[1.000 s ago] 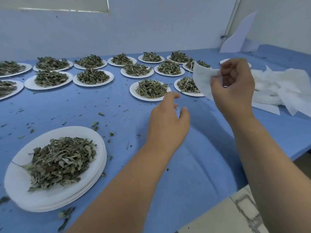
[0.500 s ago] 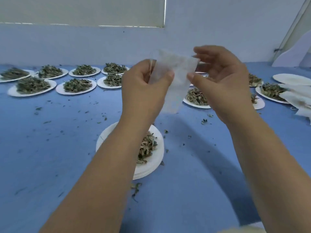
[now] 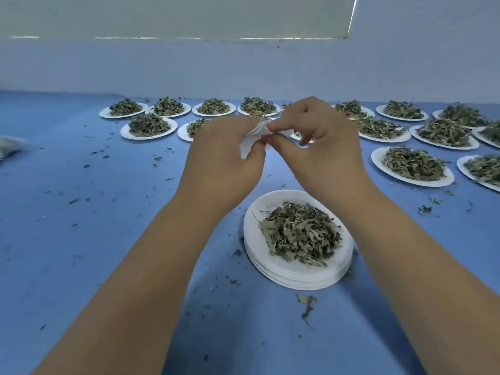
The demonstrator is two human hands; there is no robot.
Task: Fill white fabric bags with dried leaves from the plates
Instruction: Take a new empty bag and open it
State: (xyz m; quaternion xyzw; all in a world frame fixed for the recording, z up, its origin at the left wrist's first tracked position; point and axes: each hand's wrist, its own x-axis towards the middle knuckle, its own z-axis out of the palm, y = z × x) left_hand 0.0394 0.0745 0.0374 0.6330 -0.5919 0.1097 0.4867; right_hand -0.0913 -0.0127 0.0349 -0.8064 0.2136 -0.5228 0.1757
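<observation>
A small white fabric bag (image 3: 253,139) is held up between both hands above the blue table. My left hand (image 3: 226,161) pinches its left side and my right hand (image 3: 319,147) pinches its top edge with thumb and forefinger. Most of the bag is hidden behind my fingers. Just below the hands, a stack of white plates (image 3: 297,272) carries a heap of dried leaves (image 3: 300,234).
Several white plates of dried leaves (image 3: 147,125) lie in rows along the back and right (image 3: 412,165) of the blue table (image 3: 81,239). Loose leaf crumbs (image 3: 307,307) are scattered on the cloth. A grey-white object (image 3: 8,144) shows at the left edge.
The view has swung so that the plate stack sits under my hands. Both hands have drawn closer together and lower, bunching the bag's top edge between the fingertips.
</observation>
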